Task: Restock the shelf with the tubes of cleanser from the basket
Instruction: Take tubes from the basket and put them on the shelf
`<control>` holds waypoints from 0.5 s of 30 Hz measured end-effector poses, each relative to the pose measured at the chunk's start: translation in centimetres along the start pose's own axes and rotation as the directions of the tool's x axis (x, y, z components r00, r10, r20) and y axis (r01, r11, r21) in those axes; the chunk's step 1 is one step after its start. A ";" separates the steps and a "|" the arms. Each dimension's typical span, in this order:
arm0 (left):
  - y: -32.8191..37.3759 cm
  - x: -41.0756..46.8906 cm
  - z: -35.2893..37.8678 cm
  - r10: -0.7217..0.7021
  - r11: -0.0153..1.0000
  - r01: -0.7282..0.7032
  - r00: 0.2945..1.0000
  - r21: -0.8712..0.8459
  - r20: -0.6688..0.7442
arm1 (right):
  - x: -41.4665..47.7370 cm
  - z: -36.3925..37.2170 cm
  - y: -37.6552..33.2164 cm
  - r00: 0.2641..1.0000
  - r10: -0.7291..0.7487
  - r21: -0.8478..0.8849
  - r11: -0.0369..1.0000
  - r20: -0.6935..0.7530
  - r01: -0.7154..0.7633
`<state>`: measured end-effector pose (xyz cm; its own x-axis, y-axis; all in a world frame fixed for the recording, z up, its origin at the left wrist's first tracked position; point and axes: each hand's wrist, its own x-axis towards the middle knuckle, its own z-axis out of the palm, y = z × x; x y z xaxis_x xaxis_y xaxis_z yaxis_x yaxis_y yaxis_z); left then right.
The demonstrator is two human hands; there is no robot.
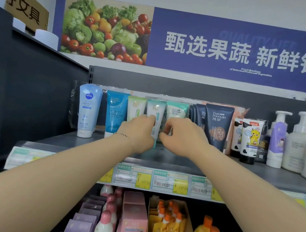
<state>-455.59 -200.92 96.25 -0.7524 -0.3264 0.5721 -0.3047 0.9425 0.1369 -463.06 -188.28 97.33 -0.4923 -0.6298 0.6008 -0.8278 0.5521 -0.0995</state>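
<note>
You are reaching over the shelf (240, 167), where tubes are standing in a row before the back panel (172, 88). Your left hand (139, 129) is gripping the middle tube (156, 107); your right hand (181, 134) is pinching the next tube (176, 110), just to its right. Pump bottles (278, 139) are standing far right. Price tags (158, 180) are running along the shelf's front edge, with boxes (132, 219) sitting below.

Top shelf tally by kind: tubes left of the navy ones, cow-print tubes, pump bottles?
Tubes left of the navy ones: 5
Cow-print tubes: 2
Pump bottles: 3
Total: 10
</note>
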 end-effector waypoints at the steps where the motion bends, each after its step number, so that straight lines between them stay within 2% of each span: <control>1: 0.2 -0.3 -0.2 0.024 0.999 -0.023 0.999 0.033 -0.028 | -0.5 -0.2 0.1 1.000 -0.009 -0.016 1.000 -0.029 0.009; 9: 3.2 -4.5 -1.4 0.194 0.968 -0.170 0.974 0.185 -0.119 | -4.3 -1.8 1.3 0.986 -0.029 -0.044 0.999 -0.163 0.022; 15: 5.9 -9.1 -1.1 0.281 0.942 -0.252 0.953 0.222 -0.114 | -8.9 -3.5 2.2 0.984 -0.072 -0.030 0.997 -0.166 0.068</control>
<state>-449.91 -192.30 92.70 -0.7360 -0.0375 0.6759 -0.2271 0.9543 -0.1943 -459.57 -179.49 94.51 -0.3804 -0.5685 0.7294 -0.8509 0.5242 -0.0352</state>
